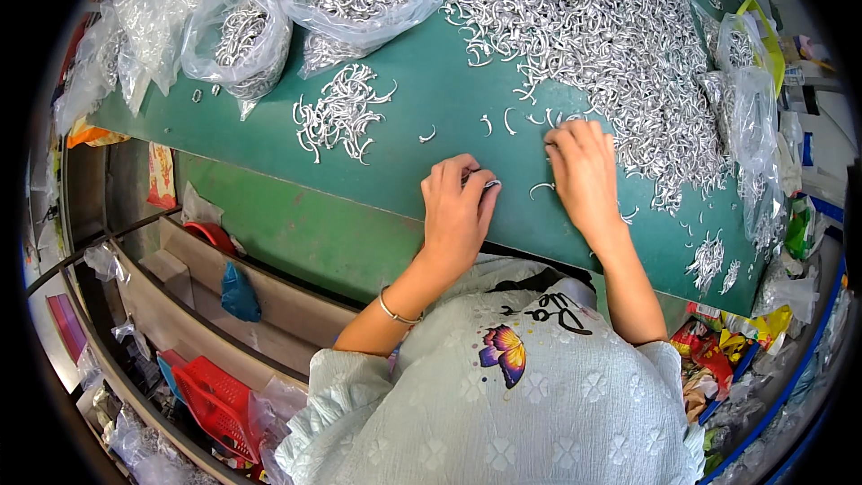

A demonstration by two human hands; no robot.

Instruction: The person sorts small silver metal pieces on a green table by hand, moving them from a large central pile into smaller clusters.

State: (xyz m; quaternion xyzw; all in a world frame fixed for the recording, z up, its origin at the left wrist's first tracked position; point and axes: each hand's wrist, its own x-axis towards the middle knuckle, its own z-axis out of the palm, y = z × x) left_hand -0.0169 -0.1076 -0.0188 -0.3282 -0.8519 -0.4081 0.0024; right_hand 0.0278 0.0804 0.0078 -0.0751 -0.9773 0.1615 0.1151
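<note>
Left hand [458, 208] pinches a curved metal piece [492, 183]; right hand [582, 169] (grip unclear) bends at a heap's [611, 45] edge. Plastic bags [417, 11] hold more; black script [558, 313] marks the shirt [548, 413].

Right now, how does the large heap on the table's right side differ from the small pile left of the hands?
The large heap spreads widely, while the small pile covers a compact patch. The right hand is at the large heap's near edge; the small pile lies untouched. Both consist of loose, curved, silver-coloured pieces on the green table.
</note>
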